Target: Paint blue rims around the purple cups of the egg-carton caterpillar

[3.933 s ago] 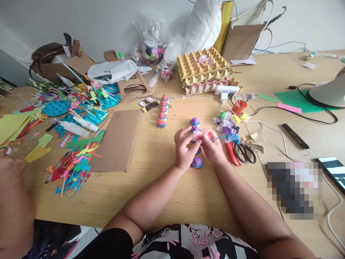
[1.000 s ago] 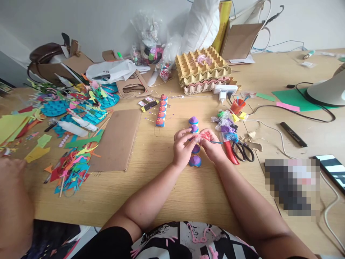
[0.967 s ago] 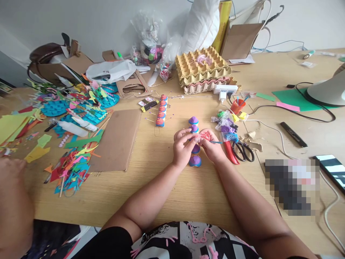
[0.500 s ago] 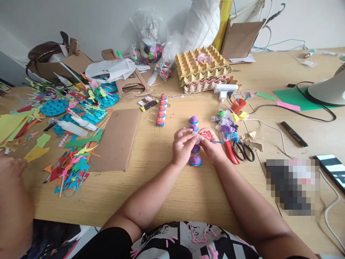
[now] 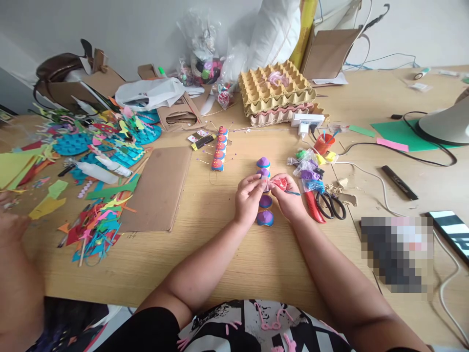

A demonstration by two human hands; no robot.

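Note:
Both hands are together over a strip of purple and blue egg-carton cups (image 5: pixel 264 218), which they partly hide. My left hand (image 5: pixel 248 199) pinches the clear plastic end of a small bag. My right hand (image 5: pixel 291 199) grips that bag, with a red, clay-like lump (image 5: pixel 280 183) inside its plastic. A thin blue stick (image 5: pixel 292 192) also pokes out from the right fingers. Farther back and to the left stands a finished-looking strip of red and blue cups (image 5: pixel 219 150) with pins in its sides.
Black-handled scissors (image 5: pixel 331 205), a red cutter (image 5: pixel 314 208) and bagged coloured clay (image 5: pixel 310 171) lie to the right. Cardboard (image 5: pixel 157 190) and paper scraps (image 5: pixel 98 220) lie left. Egg trays (image 5: pixel 276 93) are stacked behind. Another person's arm (image 5: pixel 18 274) rests at the far left.
My fingers have shifted slightly on the plastic bag, and the blue stick has tilted a little. The other person's hand at the left has moved slightly left.

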